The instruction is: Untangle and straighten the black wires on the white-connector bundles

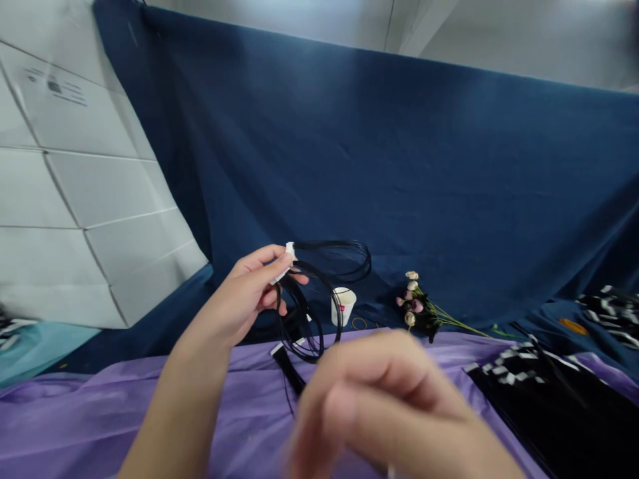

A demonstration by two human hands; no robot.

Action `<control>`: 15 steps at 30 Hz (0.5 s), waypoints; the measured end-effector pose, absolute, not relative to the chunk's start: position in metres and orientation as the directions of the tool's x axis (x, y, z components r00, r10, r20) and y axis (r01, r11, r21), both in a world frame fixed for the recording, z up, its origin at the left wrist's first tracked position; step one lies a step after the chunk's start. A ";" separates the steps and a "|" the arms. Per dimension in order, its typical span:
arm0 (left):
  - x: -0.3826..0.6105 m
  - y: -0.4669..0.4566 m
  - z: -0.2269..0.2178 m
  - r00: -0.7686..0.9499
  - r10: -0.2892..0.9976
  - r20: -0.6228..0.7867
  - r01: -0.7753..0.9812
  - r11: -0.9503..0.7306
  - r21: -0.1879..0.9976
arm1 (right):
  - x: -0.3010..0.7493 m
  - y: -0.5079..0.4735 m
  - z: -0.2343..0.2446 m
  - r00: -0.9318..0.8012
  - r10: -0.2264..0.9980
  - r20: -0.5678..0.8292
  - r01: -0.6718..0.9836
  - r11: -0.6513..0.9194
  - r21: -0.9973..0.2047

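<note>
Holding looped black cables (334,244) over purple cloth (100,412)

Nearest, the right hand (394,399) curls, blurred; whether it grips anything, I cannot tell. Beyond, the left hand (254,283) pinches the cables' white ends (289,250) between thumb and fingers. From there, the upper loop's long axis runs rightward, nearly level; lower loops droop toward the cloth. Behind are a paper cup (343,311), flowers (417,306) and, farthest, a blue curtain (399,166).

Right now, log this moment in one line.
left hand: holds looped black cables | right hand: foreground, blurred, grip unclear | cup: upright, behind cables | flowers: right of cup
</note>
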State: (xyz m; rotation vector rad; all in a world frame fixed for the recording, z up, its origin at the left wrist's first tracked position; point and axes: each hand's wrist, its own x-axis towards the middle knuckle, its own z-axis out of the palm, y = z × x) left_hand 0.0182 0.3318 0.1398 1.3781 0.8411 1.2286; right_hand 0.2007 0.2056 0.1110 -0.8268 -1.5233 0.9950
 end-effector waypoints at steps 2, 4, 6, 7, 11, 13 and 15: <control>0.016 0.331 0.140 0.222 0.946 0.238 -0.181 -0.200 0.963 | 0.205 0.229 0.132 -0.005 0.912 0.411 0.048 0.410 -0.911; 0.015 0.331 0.140 0.219 0.946 0.239 -0.213 -0.192 0.958 | 0.214 0.250 0.141 0.188 0.852 0.488 0.204 0.452 -0.868; 0.015 0.331 0.139 0.207 0.952 0.227 -0.248 -0.173 0.953 | 0.223 0.266 0.138 0.203 0.849 0.487 0.389 0.387 -0.836; 0.016 0.331 0.139 0.201 0.955 0.219 -0.268 -0.161 0.950 | 0.226 0.272 0.134 0.137 0.870 0.473 0.466 0.365 -0.806; 0.021 0.330 0.139 0.214 0.959 0.187 -0.320 -0.112 0.941 | 0.219 0.282 0.120 -0.116 0.893 0.435 0.559 0.421 -0.715; 0.023 0.329 0.138 0.229 0.956 0.182 -0.323 -0.102 0.941 | 0.209 0.283 0.118 -0.128 0.870 0.477 0.535 0.465 -0.705; 0.026 0.327 0.139 0.237 0.955 0.176 -0.323 -0.093 0.942 | 0.201 0.283 0.118 -0.109 0.844 0.525 0.521 0.498 -0.693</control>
